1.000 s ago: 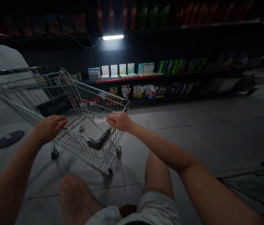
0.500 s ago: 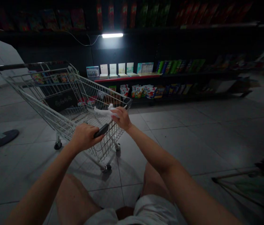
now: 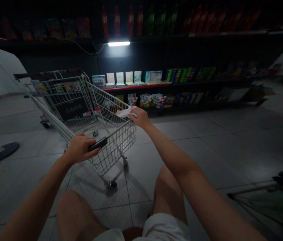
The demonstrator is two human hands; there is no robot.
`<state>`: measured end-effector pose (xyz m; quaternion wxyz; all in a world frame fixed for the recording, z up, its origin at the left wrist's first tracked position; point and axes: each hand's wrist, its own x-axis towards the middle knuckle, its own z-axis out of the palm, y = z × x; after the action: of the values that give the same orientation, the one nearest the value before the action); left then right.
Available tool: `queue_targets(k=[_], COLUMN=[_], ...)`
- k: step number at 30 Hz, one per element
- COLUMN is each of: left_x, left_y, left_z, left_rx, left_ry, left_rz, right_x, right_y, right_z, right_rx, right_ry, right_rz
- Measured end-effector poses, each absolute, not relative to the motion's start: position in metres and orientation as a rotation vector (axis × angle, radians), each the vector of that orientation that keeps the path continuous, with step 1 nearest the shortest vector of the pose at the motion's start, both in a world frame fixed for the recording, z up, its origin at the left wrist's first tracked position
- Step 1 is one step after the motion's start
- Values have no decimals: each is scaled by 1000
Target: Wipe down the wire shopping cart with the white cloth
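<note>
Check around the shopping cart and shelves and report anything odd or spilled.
The cable of the lit tube sags loosely instead of running neatly. No spill shows around the shopping cart; darker areas are unclear.

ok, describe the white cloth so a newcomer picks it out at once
Find the wire shopping cart before the dark shelves. At the top right corner of its near end, the right hand holds a crumpled white cloth. It's limp and white, unlike the cart's black corner piece gripped by the left hand.
</note>
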<state>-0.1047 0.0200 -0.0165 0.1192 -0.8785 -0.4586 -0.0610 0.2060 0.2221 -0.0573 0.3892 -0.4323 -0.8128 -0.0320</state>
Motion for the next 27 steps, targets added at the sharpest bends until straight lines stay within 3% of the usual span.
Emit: queue_targets(k=[9,19,27], left_x=[-81,-91,-93], left_y=[30,45,48], left_z=[18,3,4], left_rx=[-2480,-2818,-2804], left_ry=[-1817,-2000,-2160], left_rz=[282,113,96], right_x=[164,188,140], right_y=[176,176,114], right_z=[-72,-37,-102], right_rx=[-887,-935,-816], right_ry=[-1858,-1885,-1785], right_rz=[-42,48,-117])
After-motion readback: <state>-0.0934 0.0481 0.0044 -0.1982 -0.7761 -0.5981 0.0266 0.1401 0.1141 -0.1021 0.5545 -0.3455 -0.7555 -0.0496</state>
